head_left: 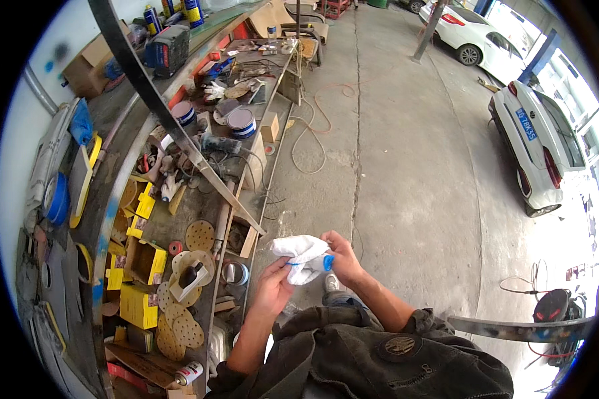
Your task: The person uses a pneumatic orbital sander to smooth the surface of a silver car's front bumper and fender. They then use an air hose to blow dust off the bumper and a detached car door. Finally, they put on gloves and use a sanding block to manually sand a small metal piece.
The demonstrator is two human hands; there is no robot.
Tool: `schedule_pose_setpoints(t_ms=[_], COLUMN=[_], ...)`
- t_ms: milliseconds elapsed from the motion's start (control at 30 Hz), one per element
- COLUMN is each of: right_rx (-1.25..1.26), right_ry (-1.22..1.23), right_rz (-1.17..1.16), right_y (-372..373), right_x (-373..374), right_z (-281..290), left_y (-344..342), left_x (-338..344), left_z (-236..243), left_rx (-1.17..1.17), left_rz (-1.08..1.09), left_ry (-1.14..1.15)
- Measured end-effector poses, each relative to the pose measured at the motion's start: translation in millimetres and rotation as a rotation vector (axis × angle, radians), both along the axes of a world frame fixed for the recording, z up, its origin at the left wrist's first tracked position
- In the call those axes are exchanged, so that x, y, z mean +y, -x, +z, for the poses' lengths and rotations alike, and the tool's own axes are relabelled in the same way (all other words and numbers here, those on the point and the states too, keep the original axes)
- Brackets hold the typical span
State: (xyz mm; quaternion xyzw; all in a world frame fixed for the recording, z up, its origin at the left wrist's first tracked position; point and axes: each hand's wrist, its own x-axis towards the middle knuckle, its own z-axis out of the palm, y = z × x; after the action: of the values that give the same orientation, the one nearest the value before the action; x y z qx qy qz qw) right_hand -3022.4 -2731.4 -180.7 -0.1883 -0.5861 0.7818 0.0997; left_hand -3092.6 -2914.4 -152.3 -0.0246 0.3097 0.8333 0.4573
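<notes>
Both hands on one white cloth bundle [301, 251], held in front of the body — left hand [273, 287] gripping its lower left side, right hand [344, 258] pinching the right end by a blue patch [328, 263]. Bunched fabric, possibly gloves; folds make it hard to tell. Bundle is in the air above the concrete floor [406, 166], just right of the shelf [194, 211]. Shelf carries tan perforated discs [188, 331], yellow boxes [138, 307], paint tins [241, 124] — cluttered. White car [542, 143] at right, well apart.
</notes>
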Motion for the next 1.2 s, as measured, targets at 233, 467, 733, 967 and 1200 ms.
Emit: schedule_pose_setpoints(t_ms=[233, 467, 733, 967, 1200], right_rx=[0.059, -0.086, 0.031, -0.043, -0.057], right_ry=[0.684, 0.918, 0.815, 1.226, 0.601], right_rz=[0.143, 0.325, 0.409, 0.395, 0.329], right_y=[-7, -28, -46, -41, -48], right_x=[0, 25, 54, 74, 74], right_z=[8, -12, -10, -35, -14], left_y=[-5, -24, -57, -59, -62], left_x=[39, 72, 95, 71, 66], left_z=[-27, -36, -10, -7, -1], left_rx=[0.045, -0.019, 0.197, 0.17, 0.219], left_rz=[0.395, 0.443, 0.424, 0.522, 0.549], left_ry=[0.27, 0.414, 0.533, 0.492, 0.5])
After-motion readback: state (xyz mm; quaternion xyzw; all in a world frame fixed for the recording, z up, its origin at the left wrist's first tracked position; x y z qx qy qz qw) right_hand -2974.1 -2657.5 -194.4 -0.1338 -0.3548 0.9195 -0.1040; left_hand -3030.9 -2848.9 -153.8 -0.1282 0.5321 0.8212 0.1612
